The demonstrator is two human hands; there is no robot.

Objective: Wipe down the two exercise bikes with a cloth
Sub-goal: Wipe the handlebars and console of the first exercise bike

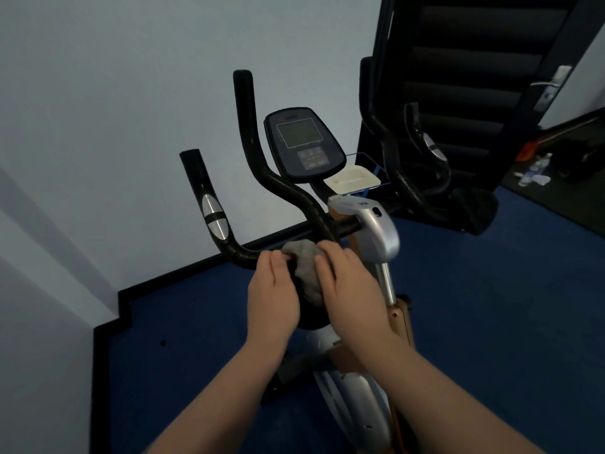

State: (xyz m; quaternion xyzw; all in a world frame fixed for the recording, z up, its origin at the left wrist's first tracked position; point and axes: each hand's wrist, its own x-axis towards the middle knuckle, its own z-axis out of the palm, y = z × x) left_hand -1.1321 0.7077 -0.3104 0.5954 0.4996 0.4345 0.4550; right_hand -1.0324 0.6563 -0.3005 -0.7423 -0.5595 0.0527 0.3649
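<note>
- Blue carpet (491, 306) and a pale wall (98, 93) frame the silver-and-orange exercise bike (376, 231) right in front of you.
- Your left hand (273, 290) and right hand (350, 283) are both curled closed on the bunched grey cloth (304, 267), pressing it where the black padded handlebar (288, 191) bends near the stem.
- That bar's long axis runs up and away leftward from your grip, so your left hand is nearer.
- A second bike's black handlebar (402, 181) stands well apart on the right.

cloth (306, 270) — grey, bunched | on bike (376, 231) handlebar — upright
</note>
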